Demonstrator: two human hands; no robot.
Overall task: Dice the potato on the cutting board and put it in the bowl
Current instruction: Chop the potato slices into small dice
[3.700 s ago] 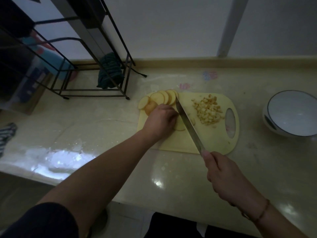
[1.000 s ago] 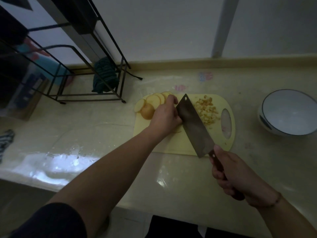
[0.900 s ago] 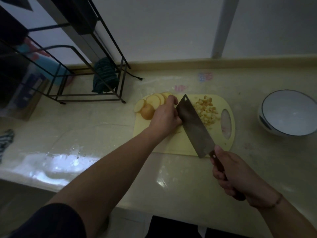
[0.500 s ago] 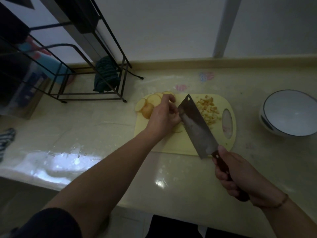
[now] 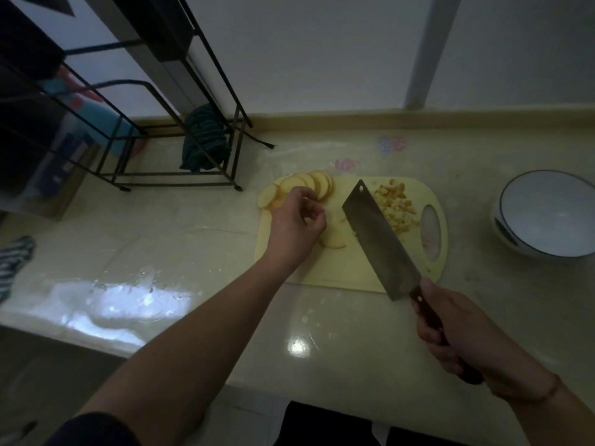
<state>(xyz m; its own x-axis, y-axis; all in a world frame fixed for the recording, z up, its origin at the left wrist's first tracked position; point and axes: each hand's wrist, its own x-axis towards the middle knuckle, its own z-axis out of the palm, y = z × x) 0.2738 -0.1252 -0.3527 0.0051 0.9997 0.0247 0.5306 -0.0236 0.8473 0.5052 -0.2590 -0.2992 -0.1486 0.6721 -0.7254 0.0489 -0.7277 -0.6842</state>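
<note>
A yellow cutting board [image 5: 347,268] lies on the counter. Round potato slices [image 5: 314,185] are fanned at its far left corner, and a few more slices [image 5: 335,238] lie near its middle. A pile of diced potato [image 5: 394,204] sits at the far right of the board. My left hand [image 5: 296,223] hovers over the board's left side with loosely curled fingers near the fanned slices, and I see nothing in it. My right hand [image 5: 457,333] grips the handle of a cleaver [image 5: 376,239], its blade tilted flat above the board. A white bowl [image 5: 547,214] stands to the right.
A black wire rack [image 5: 174,149] with a dark green cloth [image 5: 204,143] stands at the back left. A striped cloth [image 5: 13,262] lies at the left edge. A wet patch [image 5: 122,297] shines near the counter's front edge.
The cleaver came up off the slices and now hangs tilted over the board. My left hand let go of the middle slices and moved left toward the fanned ones.
</note>
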